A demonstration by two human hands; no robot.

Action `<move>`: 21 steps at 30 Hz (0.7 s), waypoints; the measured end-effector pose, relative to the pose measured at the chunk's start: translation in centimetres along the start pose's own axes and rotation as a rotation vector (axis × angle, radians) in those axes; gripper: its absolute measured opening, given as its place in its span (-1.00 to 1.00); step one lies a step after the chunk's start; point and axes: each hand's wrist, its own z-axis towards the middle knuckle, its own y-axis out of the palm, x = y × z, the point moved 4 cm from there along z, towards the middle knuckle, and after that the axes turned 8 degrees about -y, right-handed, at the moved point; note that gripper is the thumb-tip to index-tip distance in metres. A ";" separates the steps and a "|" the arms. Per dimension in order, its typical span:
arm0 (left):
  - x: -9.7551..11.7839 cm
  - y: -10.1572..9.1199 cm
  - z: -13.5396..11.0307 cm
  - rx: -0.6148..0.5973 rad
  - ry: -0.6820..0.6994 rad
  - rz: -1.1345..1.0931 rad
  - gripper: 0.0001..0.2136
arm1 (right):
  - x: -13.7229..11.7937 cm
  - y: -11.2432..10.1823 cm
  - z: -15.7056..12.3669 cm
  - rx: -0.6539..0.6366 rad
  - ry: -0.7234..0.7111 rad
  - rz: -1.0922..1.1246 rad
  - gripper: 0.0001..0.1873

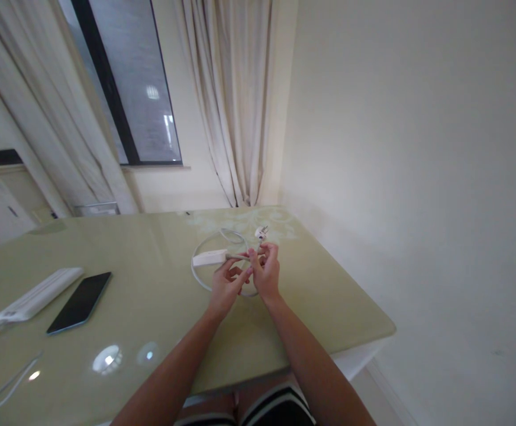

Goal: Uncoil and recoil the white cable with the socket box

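A white cable (199,279) lies in a loose loop on the table, with a white oblong block (210,258) and a pronged plug (261,232) attached. My left hand (228,286) is just right of the block, its thumb and fingers closed on the cable beside it. Close by, my right hand (265,267) pinches the cable between thumb and fingers, below the plug. The fingertips of both hands nearly meet, so part of the cable there is hidden. What the block is exactly cannot be made out.
On the left of the glossy table (151,313) lie a black-screened phone (80,302) and a long white power strip (40,294). Another white cord (12,384) runs near the lower left. A wall (409,177) borders the right side; curtains (235,100) hang behind.
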 end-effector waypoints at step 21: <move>3.2 -3.2 -1.1 0.487 0.303 0.257 -0.75 | -0.4 1.2 -0.8 -0.274 -0.246 -0.227 -0.32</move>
